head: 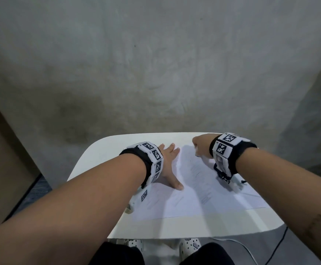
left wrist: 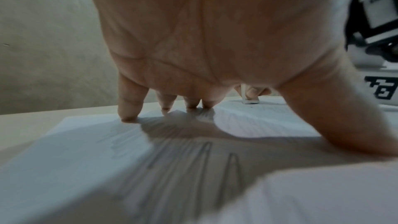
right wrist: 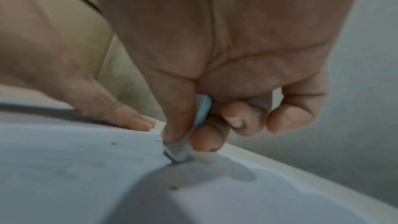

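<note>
A white sheet of paper point(head: 194, 194) with faint pencil marks lies on a small white table point(head: 98, 150). My left hand point(head: 170, 165) lies flat on the sheet's left part, fingers spread and pressing down point(left wrist: 129, 108). My right hand point(head: 200, 145) is at the sheet's far edge, thumb and fingers pinching a small white eraser point(right wrist: 180, 155). The eraser's dirty lower end touches the paper point(right wrist: 86, 159). From the left wrist view the eraser point(left wrist: 249, 99) shows small, beyond my palm.
The table point(right wrist: 269, 161) has a rounded far edge with a grey cloth backdrop point(head: 156, 73) behind it. A brown panel point(head: 2, 159) stands at the left. Cables point(head: 270, 249) run on the floor at the lower right. My knees and patterned shoes point(head: 190, 243) are under the near edge.
</note>
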Action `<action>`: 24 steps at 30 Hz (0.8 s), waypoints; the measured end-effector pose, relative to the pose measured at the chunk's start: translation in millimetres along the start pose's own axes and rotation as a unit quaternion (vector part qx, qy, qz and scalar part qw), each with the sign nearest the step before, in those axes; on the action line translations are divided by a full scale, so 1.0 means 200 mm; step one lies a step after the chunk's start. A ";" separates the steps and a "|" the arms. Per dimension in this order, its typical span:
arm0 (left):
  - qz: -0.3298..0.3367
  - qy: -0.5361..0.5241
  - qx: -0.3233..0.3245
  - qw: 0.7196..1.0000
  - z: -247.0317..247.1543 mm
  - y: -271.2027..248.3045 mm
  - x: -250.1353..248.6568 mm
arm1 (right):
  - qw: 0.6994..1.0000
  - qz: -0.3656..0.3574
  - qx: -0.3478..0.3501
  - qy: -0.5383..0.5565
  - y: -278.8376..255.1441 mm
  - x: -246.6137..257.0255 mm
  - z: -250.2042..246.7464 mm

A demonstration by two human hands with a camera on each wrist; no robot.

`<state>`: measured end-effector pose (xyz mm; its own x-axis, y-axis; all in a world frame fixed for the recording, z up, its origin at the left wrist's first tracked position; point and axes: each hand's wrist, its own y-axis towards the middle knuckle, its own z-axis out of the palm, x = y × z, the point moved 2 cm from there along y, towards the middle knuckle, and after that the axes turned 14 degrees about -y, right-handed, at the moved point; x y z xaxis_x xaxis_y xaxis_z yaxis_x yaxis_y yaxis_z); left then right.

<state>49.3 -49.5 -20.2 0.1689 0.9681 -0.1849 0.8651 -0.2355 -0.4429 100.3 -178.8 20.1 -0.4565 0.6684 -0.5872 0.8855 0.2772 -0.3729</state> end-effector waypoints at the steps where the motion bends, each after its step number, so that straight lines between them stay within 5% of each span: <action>1: 0.001 0.007 -0.004 1.000 0.00 -0.01 -0.01 | 1.000 0.003 0.004 0.000 0.01 0.02 0.01; 4: 0.007 0.026 -0.013 1.000 -0.01 -0.02 -0.03 | 0.998 -0.047 0.013 0.038 -0.06 0.09 -0.01; 8: 0.003 0.005 0.000 1.000 0.00 0.00 0.00 | 0.999 0.005 -0.001 0.038 -0.06 0.01 -0.01; 12: 0.010 0.022 -0.009 1.000 -0.01 -0.01 -0.02 | 0.998 -0.058 0.019 0.015 -0.10 0.11 -0.03; 16: 0.010 0.004 -0.009 1.000 0.00 -0.01 -0.02 | 1.000 -0.001 -0.002 0.019 -0.07 0.04 -0.02; 20: 0.018 0.015 -0.011 1.000 -0.02 -0.03 -0.04 | 0.997 -0.070 0.024 0.001 -0.08 0.14 -0.03; 24: 0.006 0.006 -0.011 1.000 0.00 -0.01 -0.01 | 0.999 -0.037 0.008 -0.021 -0.05 0.05 -0.01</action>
<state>47.5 -50.9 -19.3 0.1856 0.9661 -0.1797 0.8733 -0.2459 -0.4205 87.5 -172.9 19.9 -0.5237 0.6173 -0.5871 0.8481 0.3132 -0.4273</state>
